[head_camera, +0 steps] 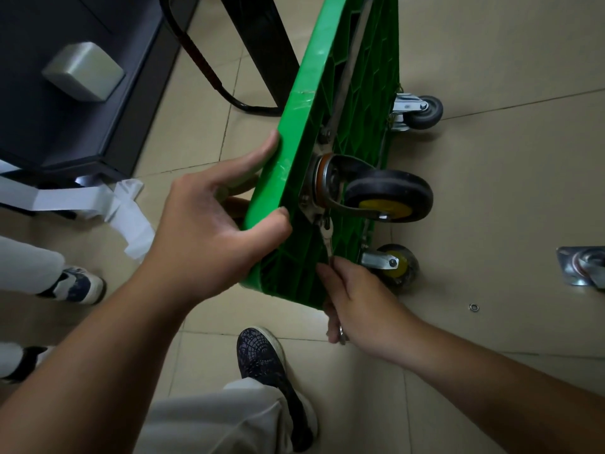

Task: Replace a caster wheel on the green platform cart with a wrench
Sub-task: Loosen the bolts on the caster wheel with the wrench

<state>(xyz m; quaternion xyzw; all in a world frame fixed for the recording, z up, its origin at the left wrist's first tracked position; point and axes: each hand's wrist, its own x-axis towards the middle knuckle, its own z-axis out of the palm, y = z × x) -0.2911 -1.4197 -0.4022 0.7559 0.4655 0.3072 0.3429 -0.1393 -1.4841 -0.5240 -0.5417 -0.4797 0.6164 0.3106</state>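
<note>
the fingers of the right hand (357,303) are closed around the lower end of a thin metal wrench (328,239). the long axis of the wrench runs nearly straight up and down in the view. its head points up, away from the person, and sits on a bolt at the near corner of the mounting plate of a caster wheel (388,195). the handle end goes down into the closed fist, and a bit of metal shows below the little finger.

the left hand (209,221) grips the near edge of the green platform cart (296,152). the thumb presses on the ribbed underside and the other fingers wrap around to the far face, so this hand is closed on the edge. the cart stands on its side, with its long axis going from the person's hands up and away, and its underside turned to the right.

the black wheel with yellow hub points to the right, out from the underside. a smaller caster (394,265) is just beside the right hand, partly hidden by it. a grey caster (420,111) is farther up on the cart.

on the tiled floor (491,191) at the right edge lies a loose caster plate (582,265), and near it a small washer (474,307). the person's dark shoe (265,358) is below the hands.
</note>
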